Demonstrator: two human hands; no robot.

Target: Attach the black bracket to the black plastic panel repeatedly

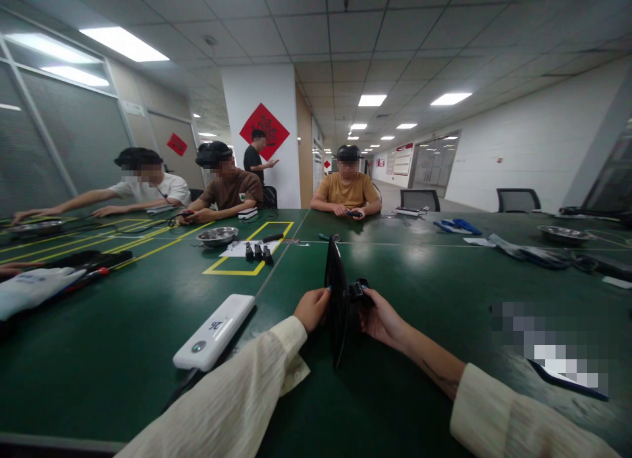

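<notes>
A thin black flat panel (337, 293) stands on edge above the green table (424, 379), seen edge-on. My left hand (312, 308) is closed on its left face near the middle. My right hand (379, 318) grips the right side, where a small black part (359, 291) sticks out from the panel. Both arms wear cream sleeves.
A white power bank (215, 331) lies left of my arms. Farther off are a yellow taped rectangle (249, 249) with small black parts and a metal bowl (218, 235). White gloves (34, 287) and red-handled tools lie far left. Three people sit across the table; another stands behind.
</notes>
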